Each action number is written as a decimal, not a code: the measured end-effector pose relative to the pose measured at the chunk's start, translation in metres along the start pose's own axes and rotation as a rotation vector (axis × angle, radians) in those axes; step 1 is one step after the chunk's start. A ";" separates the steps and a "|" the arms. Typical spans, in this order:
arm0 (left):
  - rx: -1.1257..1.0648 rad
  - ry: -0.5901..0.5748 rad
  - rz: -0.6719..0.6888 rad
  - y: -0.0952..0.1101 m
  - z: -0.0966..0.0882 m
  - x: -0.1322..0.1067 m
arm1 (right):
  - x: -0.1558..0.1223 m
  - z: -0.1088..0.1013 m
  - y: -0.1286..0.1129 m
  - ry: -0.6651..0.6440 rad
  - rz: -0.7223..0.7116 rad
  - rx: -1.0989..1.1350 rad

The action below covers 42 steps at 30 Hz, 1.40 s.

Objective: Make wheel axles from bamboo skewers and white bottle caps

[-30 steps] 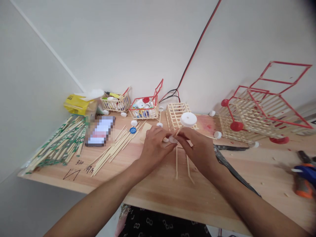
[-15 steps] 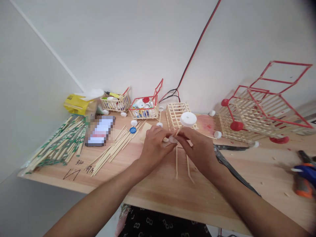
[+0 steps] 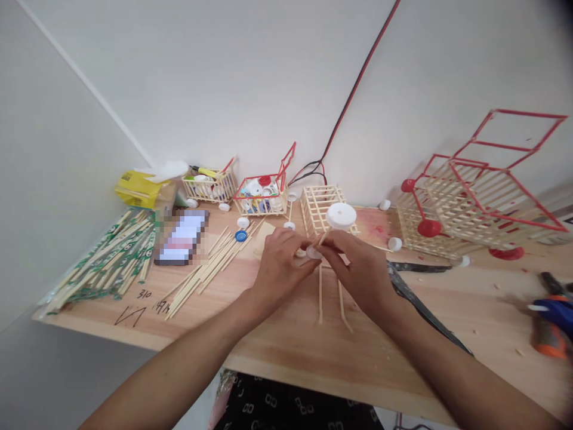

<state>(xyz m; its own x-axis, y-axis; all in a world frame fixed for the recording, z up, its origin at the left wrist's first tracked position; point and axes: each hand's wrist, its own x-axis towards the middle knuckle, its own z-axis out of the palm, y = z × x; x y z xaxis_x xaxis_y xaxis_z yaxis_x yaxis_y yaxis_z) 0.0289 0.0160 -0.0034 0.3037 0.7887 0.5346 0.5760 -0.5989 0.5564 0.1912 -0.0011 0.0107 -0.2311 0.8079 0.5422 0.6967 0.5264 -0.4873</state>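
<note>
Left hand (image 3: 284,258) pinches a translucent cap (image 3: 314,253); right hand (image 3: 360,263) pinches a thin stick (image 3: 322,239) (white cap (image 3: 341,215) just beyond that hand).

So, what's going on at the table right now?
A person works over the wooden table. Their left grip pinches a pale cap, while the right grip meets it, holding a thin stick. A white cap sits just above, apparently on that stick's upper end. A lattice basket stands behind; loose sticks lie to the left, near a phone.
</note>
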 end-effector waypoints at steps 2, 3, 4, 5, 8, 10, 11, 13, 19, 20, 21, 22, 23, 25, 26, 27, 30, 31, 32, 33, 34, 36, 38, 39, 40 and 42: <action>0.001 0.002 -0.001 0.000 0.000 0.000 | 0.000 0.000 0.000 0.001 0.001 -0.005; 0.003 0.001 -0.001 0.001 0.000 0.000 | 0.000 0.000 0.000 0.002 0.002 -0.007; 0.006 0.000 0.000 0.001 0.000 0.000 | 0.000 0.000 0.000 0.003 0.004 -0.007; 0.009 0.000 0.000 0.001 0.000 0.000 | 0.000 0.000 0.000 0.003 0.004 -0.006; 0.008 0.000 0.002 0.001 0.000 0.001 | 0.000 0.000 0.000 -0.002 0.007 -0.005; 0.007 0.004 0.002 0.000 0.000 0.001 | 0.000 0.000 0.000 -0.002 0.008 -0.007; 0.006 0.003 0.000 0.000 0.000 0.001 | 0.000 -0.001 0.000 -0.003 0.007 -0.006; 0.003 -0.001 -0.004 0.000 0.000 0.001 | 0.000 -0.001 0.000 -0.003 0.004 0.001; 0.006 -0.002 -0.004 0.000 0.001 0.000 | 0.000 0.000 0.000 0.006 0.000 -0.001; 0.008 -0.002 -0.004 0.000 0.001 0.000 | 0.000 0.000 0.000 0.010 -0.003 -0.006; 0.009 -0.002 -0.005 -0.001 0.001 0.000 | 0.000 0.000 0.000 0.012 -0.005 -0.008; 0.009 -0.002 -0.004 -0.001 0.001 0.000 | 0.000 0.000 0.001 0.013 -0.005 -0.009; 0.008 -0.003 -0.004 -0.001 0.001 0.000 | 0.000 0.000 0.001 0.015 -0.007 -0.009; 0.005 0.000 -0.003 0.000 0.001 0.000 | -0.001 0.000 0.000 0.010 -0.007 -0.009; 0.004 0.000 -0.002 0.000 0.001 0.000 | -0.001 0.000 0.000 0.006 -0.006 -0.010; 0.003 0.003 -0.001 0.000 0.001 0.000 | -0.001 0.000 0.000 0.004 -0.006 -0.011; 0.004 0.004 0.000 0.000 0.000 0.000 | -0.001 0.000 0.000 0.008 -0.009 -0.013; 0.006 0.001 -0.003 0.000 0.000 0.000 | 0.000 0.000 0.000 0.013 -0.011 -0.013; 0.009 -0.002 -0.006 0.000 0.000 0.000 | 0.000 0.000 0.000 0.015 -0.012 -0.013; 0.011 -0.003 -0.010 0.000 0.000 0.000 | 0.000 0.000 0.000 0.015 -0.012 -0.012; 0.012 -0.004 -0.013 0.000 0.000 0.000 | 0.000 0.000 0.000 0.015 -0.012 -0.009; 0.012 -0.006 -0.015 0.000 0.000 0.000 | 0.000 0.000 0.000 0.009 -0.009 -0.006; 0.012 -0.005 -0.011 0.000 0.000 0.000 | 0.000 -0.001 0.000 0.005 -0.009 -0.011; 0.011 -0.004 -0.008 0.000 0.000 0.000 | 0.000 -0.001 0.000 0.005 -0.009 -0.014; 0.011 -0.003 -0.005 0.000 0.000 0.000 | 0.000 -0.001 0.000 0.007 -0.010 -0.015; 0.011 -0.003 -0.003 0.000 0.000 0.001 | 0.000 -0.001 0.000 0.011 -0.010 -0.012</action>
<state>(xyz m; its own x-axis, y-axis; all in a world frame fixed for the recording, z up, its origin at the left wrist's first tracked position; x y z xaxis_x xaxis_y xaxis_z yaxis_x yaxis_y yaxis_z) 0.0295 0.0164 -0.0032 0.3043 0.7907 0.5312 0.5852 -0.5952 0.5508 0.1921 -0.0011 0.0109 -0.2301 0.7996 0.5547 0.7028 0.5308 -0.4736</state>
